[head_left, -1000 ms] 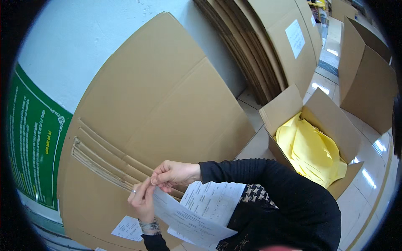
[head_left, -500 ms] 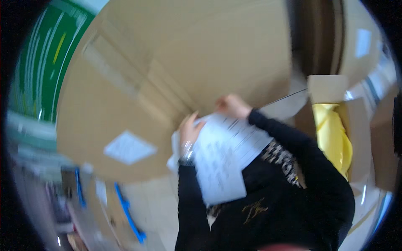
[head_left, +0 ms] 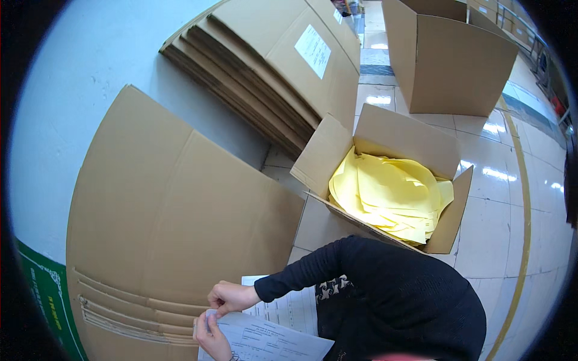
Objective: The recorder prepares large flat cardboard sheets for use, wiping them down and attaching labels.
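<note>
Left grip (head_left: 212,338) pinches a white printed sheet (head_left: 274,341), seemingly slightly bowed.

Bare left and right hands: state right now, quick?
Left hand: closed, holding a white printed paper sheet near its corner.
Right hand: closed, fingers bunched at that corner; grip unclear.

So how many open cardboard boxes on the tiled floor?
2: a low box of yellow sheets, right of centre, and a taller box beyond it, upper right. More may be hidden.
</note>
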The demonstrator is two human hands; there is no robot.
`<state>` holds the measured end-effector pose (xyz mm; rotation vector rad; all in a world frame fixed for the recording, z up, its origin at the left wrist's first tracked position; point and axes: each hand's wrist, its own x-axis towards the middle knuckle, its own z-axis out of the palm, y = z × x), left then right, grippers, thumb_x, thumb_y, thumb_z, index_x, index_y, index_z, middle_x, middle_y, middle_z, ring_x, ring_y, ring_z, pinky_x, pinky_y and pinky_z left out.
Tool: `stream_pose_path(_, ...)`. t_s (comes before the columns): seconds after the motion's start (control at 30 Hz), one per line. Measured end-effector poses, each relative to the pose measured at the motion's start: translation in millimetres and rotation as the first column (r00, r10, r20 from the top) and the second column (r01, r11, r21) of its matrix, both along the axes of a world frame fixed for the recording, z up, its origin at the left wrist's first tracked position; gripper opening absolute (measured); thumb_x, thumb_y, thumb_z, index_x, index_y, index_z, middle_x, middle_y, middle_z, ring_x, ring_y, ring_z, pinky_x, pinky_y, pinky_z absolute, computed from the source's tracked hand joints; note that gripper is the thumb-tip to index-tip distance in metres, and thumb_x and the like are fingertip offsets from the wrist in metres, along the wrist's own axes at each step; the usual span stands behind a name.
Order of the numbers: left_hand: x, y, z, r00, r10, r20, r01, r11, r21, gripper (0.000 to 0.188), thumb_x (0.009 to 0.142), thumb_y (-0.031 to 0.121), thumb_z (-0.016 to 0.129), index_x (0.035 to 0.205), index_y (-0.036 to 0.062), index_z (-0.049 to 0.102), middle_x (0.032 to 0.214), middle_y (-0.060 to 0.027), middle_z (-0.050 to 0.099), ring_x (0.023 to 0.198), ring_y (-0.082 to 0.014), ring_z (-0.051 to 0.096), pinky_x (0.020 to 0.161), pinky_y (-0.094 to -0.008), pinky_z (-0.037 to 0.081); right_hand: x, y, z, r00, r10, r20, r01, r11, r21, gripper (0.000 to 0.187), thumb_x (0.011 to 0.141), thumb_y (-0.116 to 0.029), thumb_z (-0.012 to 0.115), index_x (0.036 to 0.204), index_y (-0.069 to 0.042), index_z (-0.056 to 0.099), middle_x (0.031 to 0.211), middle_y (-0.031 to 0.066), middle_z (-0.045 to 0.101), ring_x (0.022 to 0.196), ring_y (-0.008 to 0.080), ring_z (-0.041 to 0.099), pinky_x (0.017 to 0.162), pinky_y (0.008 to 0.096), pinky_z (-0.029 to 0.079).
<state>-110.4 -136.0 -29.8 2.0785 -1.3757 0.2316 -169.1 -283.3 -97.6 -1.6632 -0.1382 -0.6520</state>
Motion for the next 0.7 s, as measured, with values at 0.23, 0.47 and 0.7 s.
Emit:
stream_pose_path(0.23, -22, -14, 46, 0.995, -0.027, 0.095, 0.028, 1.000, -0.005, 0.012, 0.080, 0.010, 0.068, 0.082, -0.0012, 0.063, 0.073, -0.0012, 0.061, 0.068, -0.0100, 0.053, 0.060, -0.0282, 0.044, -9, -14, 27, 0.922, 0.379, 0.073, -0.368, 0.805, 0.466, 0.014, 0.090, -0.009, 0.054, 0.082, 0.002, 0.059, 0.059, 0.0055, 0.059, 0.045, 0.0110, 0.054, 0.039, 0.0224, 0.042)
stream_pose_path(0.47, -12, -16, 56, 0.994, -0.111, -0.006, 0.111, 0.991, 0.069, 0.016, 0.082, 0.011, 0.059, 0.080, -0.0039, 0.063, 0.067, -0.0147, 0.059, 0.063, -0.0267, 0.057, 0.061, -0.0354, 0.043, -28, -19, 38, 0.783, 0.618, 0.062, -0.438, 0.478, 0.761, 0.014, 0.089, -0.011, 0.056, 0.086, 0.002, 0.059, 0.067, 0.0058, 0.061, 0.050, 0.0105, 0.059, 0.040, 0.0199, 0.045)
stream_pose_path(0.7, -2, -19, 52, 0.983, -0.105, -0.151, 0.120, 0.988, 0.096, 0.015, 0.080, 0.010, 0.061, 0.077, -0.0046, 0.063, 0.065, -0.0138, 0.061, 0.058, -0.0217, 0.057, 0.057, -0.0316, 0.042, -29, -24, 34, 0.779, 0.618, 0.106, -0.458, 0.446, 0.769, 0.011, 0.090, -0.008, 0.055, 0.086, 0.002, 0.059, 0.068, 0.0062, 0.062, 0.049, 0.0095, 0.058, 0.040, 0.0187, 0.045)
